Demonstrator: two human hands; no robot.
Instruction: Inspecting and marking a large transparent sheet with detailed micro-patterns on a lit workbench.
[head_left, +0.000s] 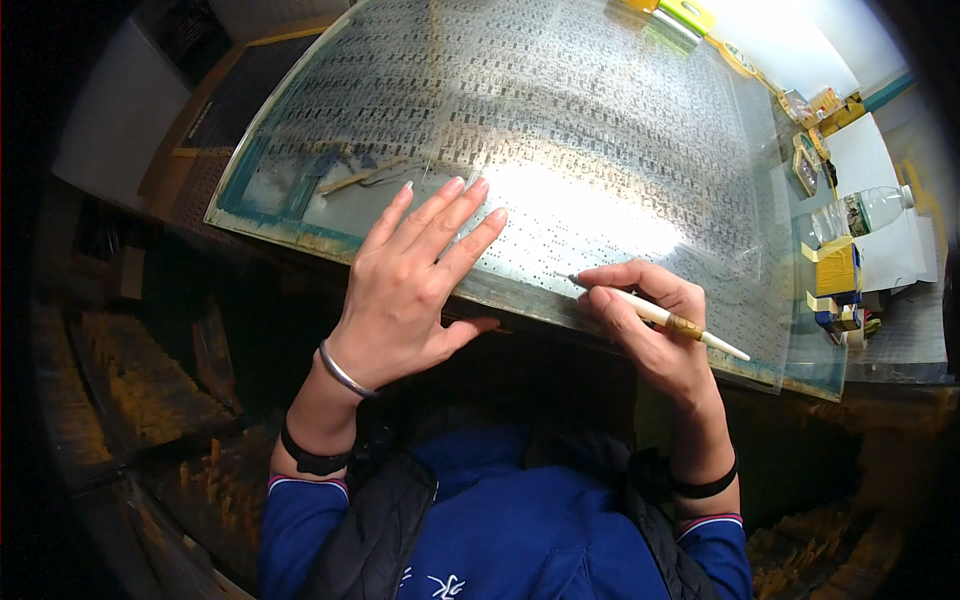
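A glassy, teal-edged worktop (236, 197) spreads beneath the hands (405, 275); 1 dark-patterned sheet (560, 100) lies under and ahead of them; farther ahead, a yellow-green tool (686, 16).

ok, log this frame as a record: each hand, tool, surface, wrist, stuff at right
left hand: palm down over the panel's near edge, fingers spread, thumb out past the edge
right hand: holds the pen-like tool
tool: white with a gold-toned section, dark tip toward the panel; contact unclear
surface: panel with teal border, rows of small dark marks
left wrist: silver bangle
right side: clear bottle on its side, yellow-and-blue box
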